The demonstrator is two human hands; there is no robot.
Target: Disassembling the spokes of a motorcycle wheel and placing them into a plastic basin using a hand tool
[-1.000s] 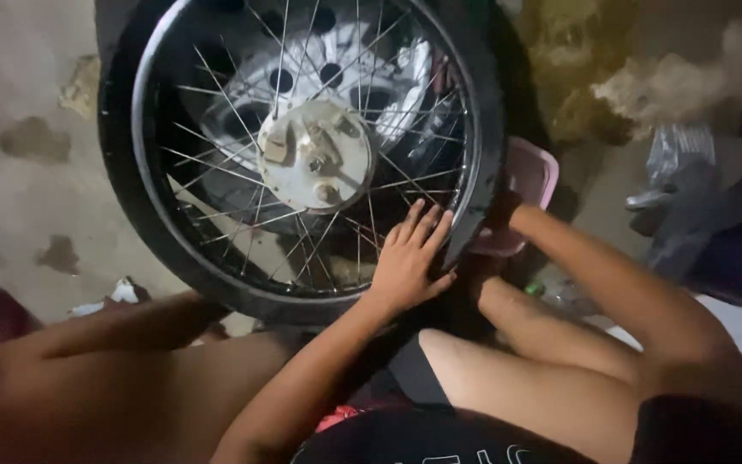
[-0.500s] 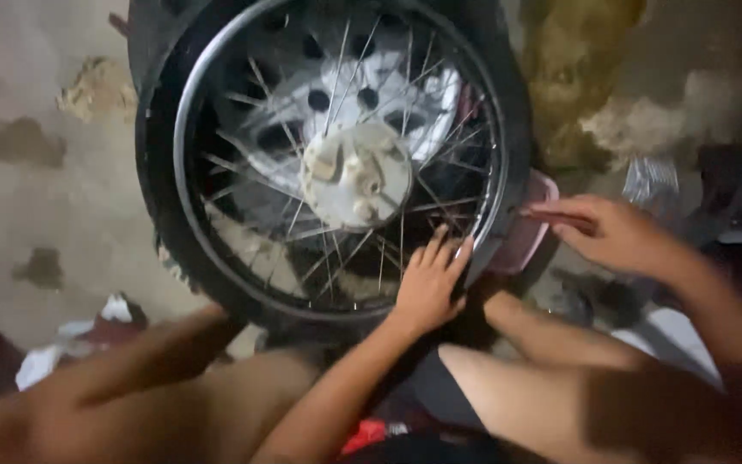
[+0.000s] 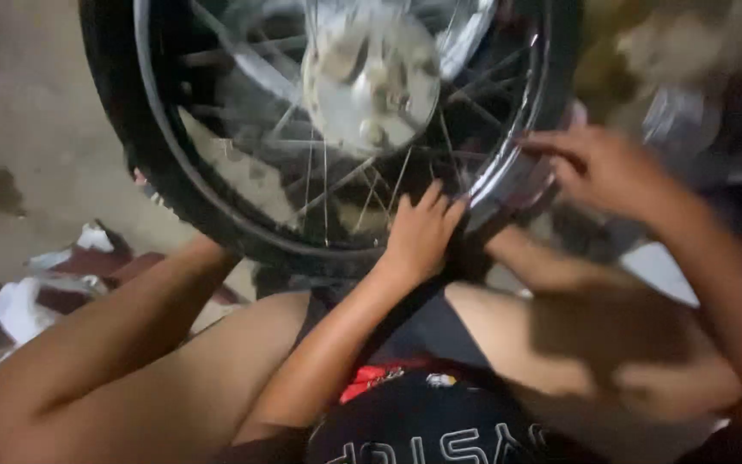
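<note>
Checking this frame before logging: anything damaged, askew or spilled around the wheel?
Nothing clearly damaged. The spoked wheel stands on the floor, left hand on its rim, right hand at its right edge. White rags lie crumpled on the stained floor. Blur hides spoke detail.

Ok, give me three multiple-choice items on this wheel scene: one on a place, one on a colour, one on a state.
1. Where does the left hand rest?
A. On the lower rim of the wheel
B. On the hub
C. Flat on the floor

2. What colour is the tyre?
A. White
B. Black
C. Red

3. What is the state of the right hand?
A. Clenched around a hammer
B. Open, fingers at the right edge of the wheel
C. Resting on the knee

Answers:
1 A, its fingers lie across the spokes and rim at the bottom.
2 B, the rubber ring around the rim is black.
3 B, its fingers are spread near the rim, with no tool visible.
</note>
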